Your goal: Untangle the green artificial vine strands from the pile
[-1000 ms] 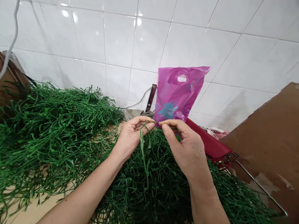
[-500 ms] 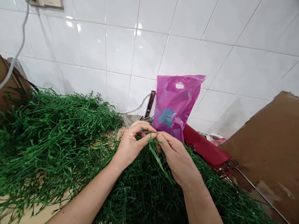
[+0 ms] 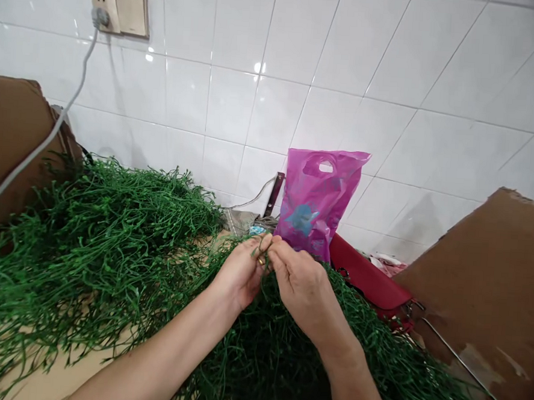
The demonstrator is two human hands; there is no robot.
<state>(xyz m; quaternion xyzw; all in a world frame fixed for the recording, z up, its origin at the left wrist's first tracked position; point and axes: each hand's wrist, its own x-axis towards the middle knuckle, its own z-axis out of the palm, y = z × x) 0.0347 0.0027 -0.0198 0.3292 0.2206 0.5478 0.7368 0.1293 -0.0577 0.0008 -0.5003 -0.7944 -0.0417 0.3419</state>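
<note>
My left hand (image 3: pixel 241 272) and my right hand (image 3: pixel 299 281) meet at the middle of the view, fingertips touching. Between them they pinch a thin green plant stem (image 3: pixel 259 248), which looks like artificial greenery. My left hand is closed round it with the palm turned partly up, and a ring shows on a finger. The right thumb and fingers are pressed together on the same piece; its far end is hidden. Beneath both hands lies a dense pile of green stems (image 3: pixel 280 352). A second heap of green stems (image 3: pixel 134 228) spreads to the left.
A purple plastic bag (image 3: pixel 324 197) stands against the tiled wall, with a red bag (image 3: pixel 371 276) beside it. Cardboard (image 3: pixel 488 286) rises on the right with a thin metal rod (image 3: pixel 469 369) near it. A cardboard box (image 3: pixel 12 142) and a white cable (image 3: pixel 69 100) are left.
My left hand has rolled palm upward and both hands have closed tighter around the stem. Its long hanging blade no longer shows. The view has shifted slightly left and up.
</note>
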